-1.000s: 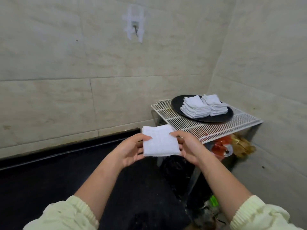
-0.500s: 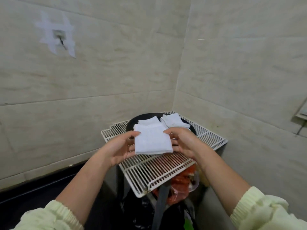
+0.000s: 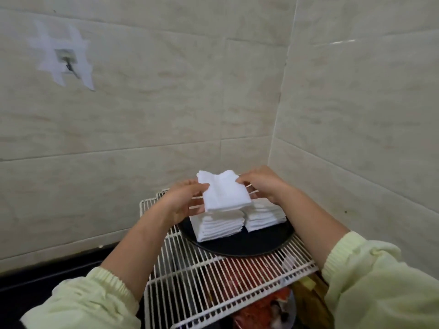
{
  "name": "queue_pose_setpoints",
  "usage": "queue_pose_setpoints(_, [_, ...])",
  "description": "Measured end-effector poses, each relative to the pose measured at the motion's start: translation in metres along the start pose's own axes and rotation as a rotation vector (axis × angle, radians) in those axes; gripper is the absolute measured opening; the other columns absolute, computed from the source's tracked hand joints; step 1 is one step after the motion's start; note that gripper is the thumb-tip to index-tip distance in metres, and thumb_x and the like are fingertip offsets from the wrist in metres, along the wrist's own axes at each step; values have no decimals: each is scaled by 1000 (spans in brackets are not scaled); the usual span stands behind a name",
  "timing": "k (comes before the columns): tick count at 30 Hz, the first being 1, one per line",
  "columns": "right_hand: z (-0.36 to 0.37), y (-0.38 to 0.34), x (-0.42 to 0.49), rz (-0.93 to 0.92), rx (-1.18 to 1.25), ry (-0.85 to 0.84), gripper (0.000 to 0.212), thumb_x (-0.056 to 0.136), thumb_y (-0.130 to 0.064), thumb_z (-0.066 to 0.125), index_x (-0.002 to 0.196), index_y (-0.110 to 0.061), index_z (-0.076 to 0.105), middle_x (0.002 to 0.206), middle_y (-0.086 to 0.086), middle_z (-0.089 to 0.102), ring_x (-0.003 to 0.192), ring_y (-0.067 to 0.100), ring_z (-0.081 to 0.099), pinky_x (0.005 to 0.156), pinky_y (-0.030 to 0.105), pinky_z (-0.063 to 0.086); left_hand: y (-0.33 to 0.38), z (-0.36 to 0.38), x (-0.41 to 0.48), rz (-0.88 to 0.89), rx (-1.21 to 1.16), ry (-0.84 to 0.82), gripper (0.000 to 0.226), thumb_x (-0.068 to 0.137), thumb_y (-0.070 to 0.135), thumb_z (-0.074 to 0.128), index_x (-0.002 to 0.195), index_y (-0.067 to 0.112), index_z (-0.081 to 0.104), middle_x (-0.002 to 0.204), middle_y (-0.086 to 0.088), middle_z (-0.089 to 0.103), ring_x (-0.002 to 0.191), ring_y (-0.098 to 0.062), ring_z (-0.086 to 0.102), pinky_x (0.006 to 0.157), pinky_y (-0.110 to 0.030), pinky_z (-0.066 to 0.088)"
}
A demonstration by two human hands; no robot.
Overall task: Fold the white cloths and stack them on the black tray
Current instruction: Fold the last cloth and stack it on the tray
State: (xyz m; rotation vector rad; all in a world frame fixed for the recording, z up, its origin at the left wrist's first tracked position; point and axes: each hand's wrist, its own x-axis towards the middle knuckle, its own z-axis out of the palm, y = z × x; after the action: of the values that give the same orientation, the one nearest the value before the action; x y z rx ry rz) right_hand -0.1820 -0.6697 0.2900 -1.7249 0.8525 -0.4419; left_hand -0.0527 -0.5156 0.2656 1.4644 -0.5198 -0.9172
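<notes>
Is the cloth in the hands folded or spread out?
Folded. The white cloth is a compact square, pinched at its sides by the left hand and right hand, above a stack on the black tray.

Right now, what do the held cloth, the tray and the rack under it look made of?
White folded cloth: soft textile, likely cotton, matte; it sags and creases where held. Black round tray: smooth, dull finish, plastic or coated metal; cannot tell which. White wire rack: metal wire, probably white-coated; thin, straight parallel bars.
</notes>
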Motion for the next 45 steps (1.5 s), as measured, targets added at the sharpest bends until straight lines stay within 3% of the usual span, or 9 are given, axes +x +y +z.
queue_pose_setpoints(5, [-6, 9, 31, -61, -123, -124, 3, 86, 2, 62, 88, 2, 64, 73, 11, 59, 60, 16, 57, 46, 22, 51, -4, 8, 12, -14, -1, 96, 11, 92, 14, 63, 83, 18, 57, 71, 2, 58, 61, -13, 59, 49, -23, 48])
queue_pose_setpoints(10, [3, 19, 51, -140, -299, -145, 20, 83, 0, 66, 95, 17, 67, 81, 29, 67, 70, 29, 67, 74, 38, 57, -18, 2, 14, -51, 52, 187, 5, 88, 14, 67, 87, 15, 62, 77, -2, 59, 66, -16, 60, 59, -28, 53])
queue_pose_setpoints(15, [8, 22, 59, -205, -525, -182, 15, 83, -1, 65, 90, 12, 69, 74, 23, 69, 57, 22, 60, 67, 32, 54, -26, 5, 14, -31, 112, 260, 16, 86, 13, 71, 77, 17, 57, 71, -1, 67, 60, -13, 62, 60, -26, 53])
queue_pose_setpoints(22, [19, 24, 58, -318, -752, -152, 10, 78, -3, 67, 70, 0, 63, 66, 15, 56, 65, 24, 55, 61, 28, 42, -27, 10, 13, 20, 195, 375, 33, 81, 9, 75, 106, 9, 53, 70, -6, 61, 42, -8, 59, 45, -22, 53])
queue_pose_setpoints(28, [-4, 13, 42, -403, -683, -125, 8, 81, 1, 64, 79, 2, 71, 72, 14, 71, 65, 25, 70, 61, 34, 59, -30, 7, 12, 430, 872, 588, 36, 81, 25, 73, 112, 19, 56, 96, 4, 53, 85, -15, 54, 69, -22, 41])
queue_pose_setpoints(31, [-17, 14, 21, -454, -682, -233, 5, 81, -7, 70, 84, -6, 73, 68, -1, 67, 61, 14, 66, 55, 22, 52, -33, 17, 5, 750, 1048, 418, 24, 86, 37, 65, 107, 26, 65, 104, 11, 56, 94, -7, 55, 78, -19, 41])
queue_pose_setpoints(35, [-20, 35, 13, -638, -1008, -258, 27, 79, -19, 68, 106, -21, 68, 98, -6, 55, 95, 11, 51, 82, 27, 46, -51, 13, 14, 627, 1250, 179, 69, 77, 72, 43, 127, 28, 59, 138, 11, 51, 130, -6, 43, 108, -26, 36])
queue_pose_setpoints(38, [-19, 50, 13, -780, -1142, -240, 35, 83, -19, 64, 118, -21, 59, 108, -4, 46, 105, 14, 41, 79, 28, 40, -63, 5, 16, 574, 1271, 138, 72, 77, 71, 52, 136, 30, 51, 149, 11, 40, 141, -4, 28, 115, -27, 26])
queue_pose_setpoints(45, [-7, 61, 18, -1028, -1340, -165, 22, 72, -10, 66, 94, -7, 62, 93, 7, 53, 86, 28, 51, 72, 44, 50, -72, -4, 10, 611, 1200, 141, 64, 81, 61, 61, 137, 34, 47, 150, 14, 38, 143, -1, 21, 112, -23, 24])
